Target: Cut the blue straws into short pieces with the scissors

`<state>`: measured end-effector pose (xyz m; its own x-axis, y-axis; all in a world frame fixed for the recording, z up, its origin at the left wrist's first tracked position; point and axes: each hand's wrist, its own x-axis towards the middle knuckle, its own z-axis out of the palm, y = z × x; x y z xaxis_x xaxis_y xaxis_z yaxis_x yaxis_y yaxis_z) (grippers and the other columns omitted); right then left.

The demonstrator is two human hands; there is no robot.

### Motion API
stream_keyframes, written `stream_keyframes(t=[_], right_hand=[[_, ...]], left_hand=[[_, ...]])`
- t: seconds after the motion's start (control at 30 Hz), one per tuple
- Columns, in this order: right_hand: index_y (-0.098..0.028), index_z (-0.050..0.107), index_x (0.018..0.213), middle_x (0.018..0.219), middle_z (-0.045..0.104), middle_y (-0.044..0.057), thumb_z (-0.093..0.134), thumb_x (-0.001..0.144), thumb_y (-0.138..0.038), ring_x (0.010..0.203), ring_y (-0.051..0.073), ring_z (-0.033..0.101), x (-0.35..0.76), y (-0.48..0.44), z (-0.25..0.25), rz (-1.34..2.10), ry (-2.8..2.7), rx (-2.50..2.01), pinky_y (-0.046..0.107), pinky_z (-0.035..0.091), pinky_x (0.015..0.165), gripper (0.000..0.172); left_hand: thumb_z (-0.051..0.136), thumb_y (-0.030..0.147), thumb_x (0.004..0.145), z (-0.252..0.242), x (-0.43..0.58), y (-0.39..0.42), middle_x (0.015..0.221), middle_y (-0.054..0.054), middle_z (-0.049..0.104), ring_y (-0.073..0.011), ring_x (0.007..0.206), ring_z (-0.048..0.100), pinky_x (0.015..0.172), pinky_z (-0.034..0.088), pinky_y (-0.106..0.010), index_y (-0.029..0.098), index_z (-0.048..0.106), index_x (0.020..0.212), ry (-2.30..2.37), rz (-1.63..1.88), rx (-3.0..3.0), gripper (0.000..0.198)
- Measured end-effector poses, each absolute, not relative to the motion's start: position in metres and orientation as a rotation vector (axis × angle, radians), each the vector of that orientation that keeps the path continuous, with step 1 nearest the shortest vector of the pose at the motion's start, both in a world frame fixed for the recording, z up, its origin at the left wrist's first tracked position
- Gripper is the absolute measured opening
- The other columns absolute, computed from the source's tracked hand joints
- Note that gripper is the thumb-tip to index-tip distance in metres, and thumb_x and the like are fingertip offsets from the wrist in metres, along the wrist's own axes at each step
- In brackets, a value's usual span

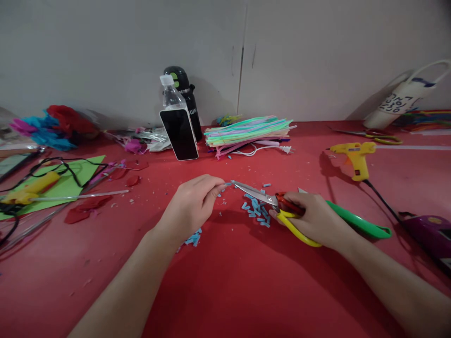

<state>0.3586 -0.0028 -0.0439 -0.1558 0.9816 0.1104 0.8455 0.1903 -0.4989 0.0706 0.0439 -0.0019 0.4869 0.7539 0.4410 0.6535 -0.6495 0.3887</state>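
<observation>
My left hand (192,202) pinches a small light-blue piece (228,183) between thumb and fingertips; what kind of material it is, I cannot make out. Around a pair of scissors (253,191) with red and yellow handles, my right hand (313,213) is closed. The scissor tips point left and meet the blue piece at my left fingertips. Beneath the blades lies a loose pile of short light-blue cut pieces (259,211). A smaller heap of blue pieces (193,238) is partly hidden by my left wrist.
A green-handled tool (359,220) lies beside my right hand. Yellow glue guns rest at right (359,159) and left (31,190). Behind are a bundle of pastel pipe cleaners (246,134), a phone (179,134) leaning on a bottle (172,96), and a black flask (190,105).
</observation>
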Motion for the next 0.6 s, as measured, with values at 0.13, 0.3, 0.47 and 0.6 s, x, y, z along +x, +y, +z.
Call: stream_keyframes(t=[0.13,0.3,0.47,0.6], right_hand=[[-0.022,0.037,0.064,0.058,0.034,-0.005,0.064,0.077,-0.032,0.058,0.012,0.028,0.3591,-0.0021,-0.0461,0.447,-2.076,-1.722,0.025,0.028,0.053,0.032],[-0.021,0.043,0.065,0.058,0.038,-0.005,0.063,0.078,-0.033,0.058,0.012,0.030,0.3611,-0.0003,-0.0490,0.446,-2.091,-1.723,0.025,0.026,0.053,0.027],[-0.021,0.044,0.064,0.057,0.037,-0.005,0.063,0.078,-0.036,0.058,0.012,0.029,0.3607,0.0013,-0.0486,0.399,-2.097,-1.742,0.026,0.024,0.052,0.028],[-0.022,0.039,0.063,0.057,0.034,-0.005,0.064,0.078,-0.038,0.058,0.012,0.028,0.3601,0.0004,-0.0479,0.429,-2.069,-1.741,0.025,0.025,0.052,0.033]], left_hand=[[0.048,0.024,0.100,-0.0020,0.0712,0.0444,0.083,-0.003,0.068,-0.0144,0.074,0.061,0.071,0.046,-0.026,0.019,0.066,0.097,1.211,0.890,2.557,0.018],[0.048,0.024,0.101,-0.0031,0.0712,0.0444,0.084,-0.003,0.067,-0.0143,0.074,0.060,0.071,0.045,-0.025,0.019,0.065,0.097,1.201,0.879,2.549,0.019],[0.048,0.027,0.102,-0.0036,0.0707,0.0443,0.083,-0.001,0.065,-0.0135,0.073,0.059,0.071,0.044,-0.025,0.019,0.064,0.097,1.207,0.879,2.536,0.018],[0.046,0.029,0.102,-0.0028,0.0706,0.0439,0.082,-0.002,0.065,-0.0140,0.072,0.058,0.069,0.043,-0.026,0.019,0.062,0.096,1.235,0.867,2.517,0.020]])
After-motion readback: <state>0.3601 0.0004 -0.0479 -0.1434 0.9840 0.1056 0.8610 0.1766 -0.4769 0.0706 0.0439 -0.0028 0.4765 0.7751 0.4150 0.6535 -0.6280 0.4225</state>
